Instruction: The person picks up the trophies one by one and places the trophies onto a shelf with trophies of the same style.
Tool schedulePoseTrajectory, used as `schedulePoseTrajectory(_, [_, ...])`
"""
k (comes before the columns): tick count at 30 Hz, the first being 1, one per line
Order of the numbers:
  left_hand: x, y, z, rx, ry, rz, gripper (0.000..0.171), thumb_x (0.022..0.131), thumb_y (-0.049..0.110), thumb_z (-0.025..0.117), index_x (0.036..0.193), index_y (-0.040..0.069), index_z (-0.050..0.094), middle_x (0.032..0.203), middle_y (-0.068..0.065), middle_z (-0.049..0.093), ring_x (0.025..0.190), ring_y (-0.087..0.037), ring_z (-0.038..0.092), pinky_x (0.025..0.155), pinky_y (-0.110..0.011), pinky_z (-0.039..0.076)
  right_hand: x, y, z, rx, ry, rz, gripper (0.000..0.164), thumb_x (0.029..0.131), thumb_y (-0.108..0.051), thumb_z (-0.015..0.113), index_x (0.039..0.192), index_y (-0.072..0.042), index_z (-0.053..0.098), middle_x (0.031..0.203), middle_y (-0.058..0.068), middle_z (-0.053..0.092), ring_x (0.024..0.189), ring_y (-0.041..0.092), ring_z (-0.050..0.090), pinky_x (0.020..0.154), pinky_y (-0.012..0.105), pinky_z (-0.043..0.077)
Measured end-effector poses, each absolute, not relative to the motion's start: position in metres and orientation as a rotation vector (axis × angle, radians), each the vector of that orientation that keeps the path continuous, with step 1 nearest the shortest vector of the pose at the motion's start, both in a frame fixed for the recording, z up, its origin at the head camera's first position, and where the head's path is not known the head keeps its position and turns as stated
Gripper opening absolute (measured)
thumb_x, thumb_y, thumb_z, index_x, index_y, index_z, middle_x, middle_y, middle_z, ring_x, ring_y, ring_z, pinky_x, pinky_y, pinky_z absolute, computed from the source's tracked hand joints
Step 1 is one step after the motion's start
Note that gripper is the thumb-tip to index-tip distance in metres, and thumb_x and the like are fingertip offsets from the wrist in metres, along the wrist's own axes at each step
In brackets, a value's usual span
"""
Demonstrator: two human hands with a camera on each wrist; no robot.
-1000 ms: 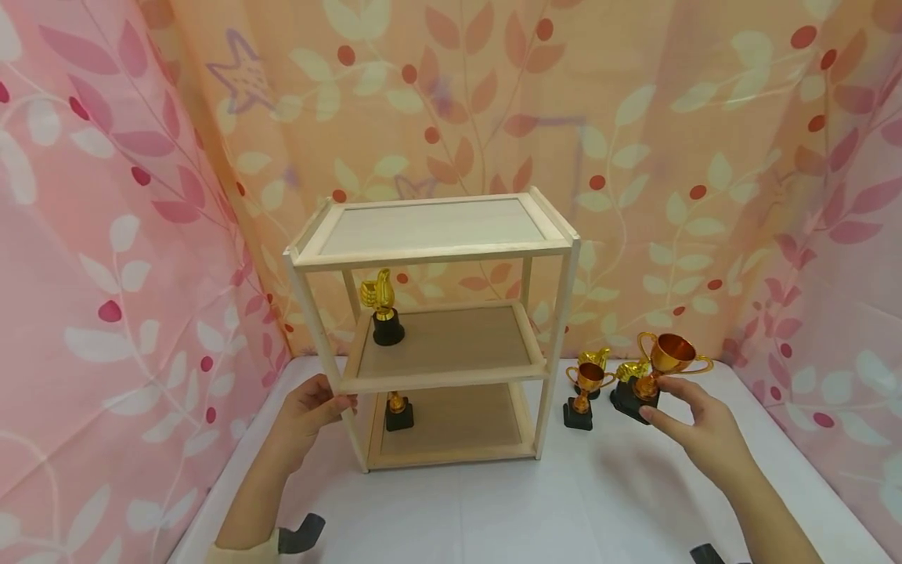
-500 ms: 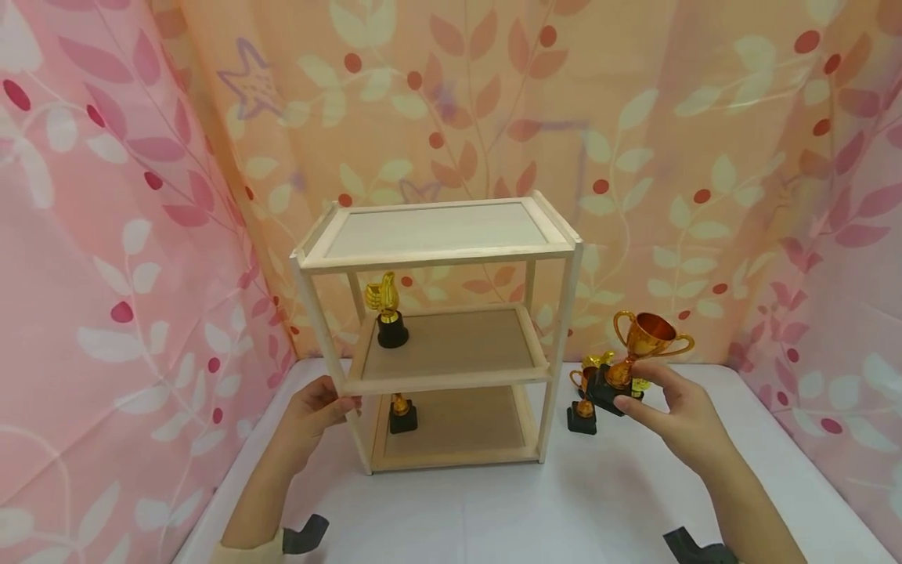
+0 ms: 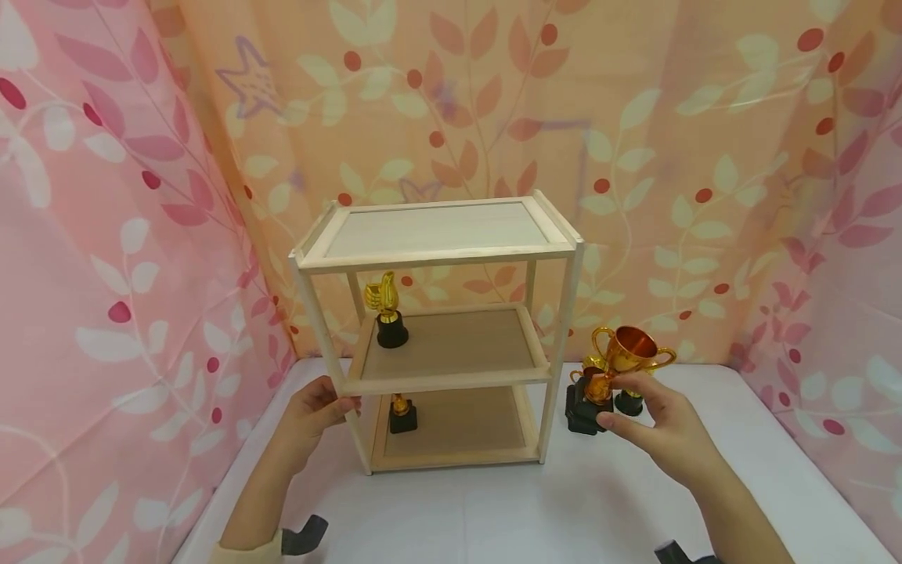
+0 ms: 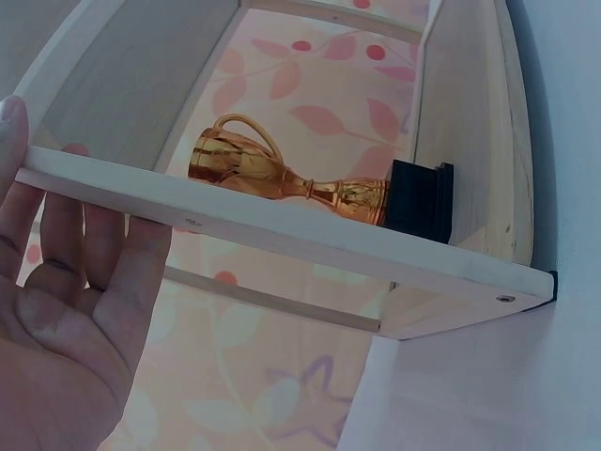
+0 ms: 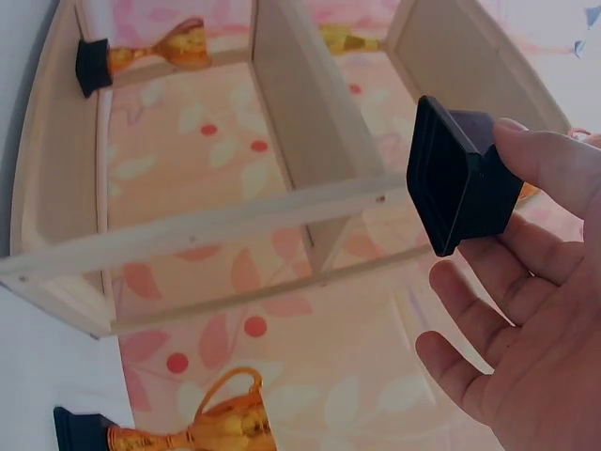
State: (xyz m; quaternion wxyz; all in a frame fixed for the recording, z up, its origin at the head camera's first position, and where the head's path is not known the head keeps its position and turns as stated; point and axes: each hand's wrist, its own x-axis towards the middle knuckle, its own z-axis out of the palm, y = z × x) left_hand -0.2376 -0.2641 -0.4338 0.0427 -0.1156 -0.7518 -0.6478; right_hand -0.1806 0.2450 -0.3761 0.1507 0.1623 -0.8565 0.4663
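Note:
My left hand [image 3: 310, 427] grips the left front post of a pale wooden three-tier shelf [image 3: 447, 385], thumb in front and fingers behind. My right hand [image 3: 672, 431] pinches a two-handled gold trophy cup [image 3: 629, 348] near its black base, right of the shelf. In the right wrist view, that tilted black base [image 5: 470, 178] shows its hollow underside. On the middle tier stands a gold thumbs-up trophy [image 3: 390, 315]. A smaller trophy cup [image 4: 239, 167] stands on the bottom tier; the head view hides its upper part.
Behind the held cup, another small trophy cup [image 5: 225, 425] stands on the white tabletop [image 3: 486, 517]. Gold thumbs-up trophies are partly hidden there, one with a round black base [image 3: 629, 404]. Floral curtains [image 3: 451, 94] enclose the back and sides.
My right hand has carried the trophy cup leftward toward the shelf, first rising, then dipping a little. It now covers most of the small cup behind. My left hand keeps its hold on the post.

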Motion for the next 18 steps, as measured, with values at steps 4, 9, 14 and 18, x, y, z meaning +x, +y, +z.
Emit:
schedulePoseTrajectory(4, [-0.238,-0.263,-0.433,-0.338,-2.306,-1.977,0.020,0.099,0.013,0.068,0.112,0.001,0.058,0.099,0.002,0.073,0.094,-0.015,0.071,0.087,-0.029,0.060,-0.175,0.237,-0.375,0.534,-2.436,1.376,0.040,0.086,-0.011,0.083,0.123,-0.012,0.067,0.121,-0.014,0.065,0.122,-0.012,0.045,0.103,0.081,0.029])
schedulePoseTrajectory(9, [-0.238,-0.263,-0.433,-0.367,-2.288,-1.988,0.016,0.100,0.011,0.066,0.111,0.002,0.059,0.098,0.003,0.073,0.093,-0.014,0.071,0.086,-0.029,0.060,-0.172,0.226,-0.377,0.578,-2.457,1.329,0.040,0.085,-0.013,0.084,0.122,-0.013,0.068,0.122,-0.015,0.066,0.122,-0.010,0.049,0.116,0.035,0.040])
schedulePoseTrajectory(14, [-0.237,-0.265,-0.435,-0.409,-2.248,-2.018,0.009,0.099,0.006,0.066,0.106,0.006,0.060,0.095,0.003,0.074,0.090,-0.014,0.072,0.085,-0.030,0.060,-0.171,0.217,-0.382,0.602,-2.502,1.322,0.040,0.086,-0.019,0.084,0.123,-0.016,0.067,0.125,-0.009,0.067,0.125,-0.008,0.049,0.111,0.018,0.037])
schedulePoseTrajectory(18, [-0.237,-0.266,-0.435,-0.416,-2.247,-2.025,0.009,0.099,0.007,0.066,0.106,0.007,0.060,0.096,0.003,0.074,0.091,-0.014,0.072,0.085,-0.031,0.060,-0.170,0.211,-0.386,0.594,-2.522,1.358,0.040,0.086,-0.022,0.084,0.123,-0.019,0.067,0.127,-0.005,0.067,0.125,-0.007,0.050,0.113,0.059,0.039])
